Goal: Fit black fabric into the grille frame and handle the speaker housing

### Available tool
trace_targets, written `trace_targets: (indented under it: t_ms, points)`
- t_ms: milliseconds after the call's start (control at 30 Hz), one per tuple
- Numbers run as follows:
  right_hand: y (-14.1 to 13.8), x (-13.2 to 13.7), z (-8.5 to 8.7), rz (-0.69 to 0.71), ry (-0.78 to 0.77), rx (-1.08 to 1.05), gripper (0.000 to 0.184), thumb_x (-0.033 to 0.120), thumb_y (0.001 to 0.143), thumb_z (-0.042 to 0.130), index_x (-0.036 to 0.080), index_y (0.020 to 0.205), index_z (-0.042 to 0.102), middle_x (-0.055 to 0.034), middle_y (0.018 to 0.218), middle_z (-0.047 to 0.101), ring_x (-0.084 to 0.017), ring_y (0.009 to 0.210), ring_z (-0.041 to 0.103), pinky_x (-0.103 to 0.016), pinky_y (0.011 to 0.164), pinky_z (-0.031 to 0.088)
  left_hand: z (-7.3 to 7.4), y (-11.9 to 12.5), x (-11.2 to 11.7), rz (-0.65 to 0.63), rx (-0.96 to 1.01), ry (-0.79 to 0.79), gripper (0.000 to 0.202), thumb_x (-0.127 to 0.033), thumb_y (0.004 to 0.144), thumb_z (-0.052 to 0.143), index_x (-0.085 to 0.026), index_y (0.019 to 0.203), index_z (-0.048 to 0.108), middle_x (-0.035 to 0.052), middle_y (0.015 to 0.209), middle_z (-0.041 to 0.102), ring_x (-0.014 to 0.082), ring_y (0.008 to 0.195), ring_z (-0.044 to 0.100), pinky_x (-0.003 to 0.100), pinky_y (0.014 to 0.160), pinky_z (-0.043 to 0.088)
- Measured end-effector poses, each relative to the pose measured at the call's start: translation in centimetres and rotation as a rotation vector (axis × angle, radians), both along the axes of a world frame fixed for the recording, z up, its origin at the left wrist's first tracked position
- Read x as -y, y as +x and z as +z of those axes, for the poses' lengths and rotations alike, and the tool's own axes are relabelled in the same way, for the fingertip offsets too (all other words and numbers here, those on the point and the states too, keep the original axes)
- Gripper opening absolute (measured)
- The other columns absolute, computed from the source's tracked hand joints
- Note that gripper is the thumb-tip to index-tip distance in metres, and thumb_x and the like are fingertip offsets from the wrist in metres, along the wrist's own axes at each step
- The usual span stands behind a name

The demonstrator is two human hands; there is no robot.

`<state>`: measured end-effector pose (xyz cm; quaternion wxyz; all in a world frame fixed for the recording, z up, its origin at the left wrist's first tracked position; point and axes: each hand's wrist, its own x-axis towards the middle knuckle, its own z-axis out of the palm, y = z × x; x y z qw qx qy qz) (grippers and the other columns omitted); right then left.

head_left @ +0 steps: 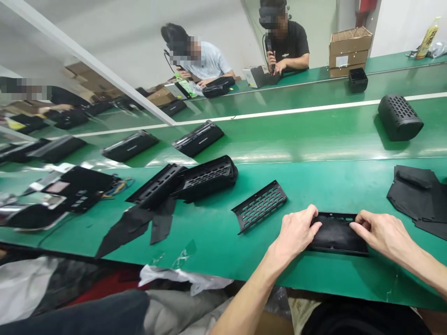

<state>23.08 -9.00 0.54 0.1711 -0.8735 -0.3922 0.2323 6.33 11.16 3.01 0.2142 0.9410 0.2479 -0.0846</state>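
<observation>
1. Pressing unevenly looks like your main risk: your left hand grasps the left end of the shallow black rectangular plastic shell and your right hand grasps its right end, thumbs over the inside, so one thumb pushing harder could tilt or bow the piece.
2. The shell sits at the lower right of the frame, near the front edge of the smooth green tabletop; a careless pull toward your body could carry it over that edge.
3. Whether the dark floor inside the shell is a loose liner or bare plastic cannot be told; if loose, your thumbs could crease it or skew it.
4. The black slotted plastic grille panel lies near your left hand, right of centre; swinging that wrist outward could knock it.
5. At the right edge of the frame, the flat black thin sheets overlap, so a hurried grab could lift two together.
</observation>
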Motion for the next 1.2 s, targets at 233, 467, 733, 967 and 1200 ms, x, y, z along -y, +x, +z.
trace_targets:
  t_ms: [233,467,733,967,1200]
  points:
    - [1.6,0.8,-1.0,0.020,0.144,0.117,0.038,0.056,0.093,0.061,0.028,0.119,0.064,-0.0088,0.111,0.071,-0.024,0.072,0.066,-0.035,0.060,0.045,-1.3,-1.4,-1.7,0.110,0.189,0.074,0.042,-0.037,0.094,0.071,-0.026,0.133,0.062,0.0067,0.120,0.069,0.0253,0.107,0.070,0.036,0.091,0.055]
    - [2.2,-0.4,-0.9,0.078,0.220,-0.066,0.024,0.043,0.096,0.053,0.028,0.092,0.070,-0.0085,0.097,0.069,-0.027,0.085,0.066,-0.037,0.070,0.047,-2.1,-2.0,-3.0,0.228,0.386,-0.357,0.017,-0.039,0.091,0.065,-0.022,0.091,0.069,0.0018,0.091,0.067,0.0199,0.086,0.065,0.033,0.084,0.054]
    - [2.9,-0.6,0.6,0.006,0.304,-0.488,0.033,0.055,0.098,0.054,0.024,0.088,0.059,0.0027,0.073,0.057,-0.016,0.065,0.048,-0.029,0.059,0.037,-1.3,-3.1,0.1,0.547,0.460,-1.246,0.067,-0.067,0.070,0.088,-0.024,0.103,0.049,-0.0103,0.064,0.059,0.0078,0.043,0.051,0.018,0.042,0.041]
    - [2.6,-0.2,0.0,-0.112,0.339,-0.744,0.050,0.069,0.087,0.066,0.022,0.105,0.064,0.0031,0.073,0.052,-0.015,0.061,0.049,-0.025,0.049,0.038,-1.5,-3.2,1.3,0.647,0.563,-1.308,0.065,-0.059,0.065,0.096,-0.020,0.099,0.056,-0.0086,0.063,0.060,0.0058,0.047,0.050,0.015,0.043,0.040]
    - [2.6,0.0,0.1,-0.161,0.398,-0.858,0.051,0.064,0.084,0.077,0.020,0.107,0.068,0.0042,0.070,0.050,-0.013,0.060,0.047,-0.026,0.052,0.040,-1.4,-2.9,1.8,0.718,0.570,-1.295,0.069,-0.065,0.063,0.095,-0.021,0.098,0.057,-0.0112,0.060,0.052,0.0054,0.047,0.044,0.015,0.043,0.038]
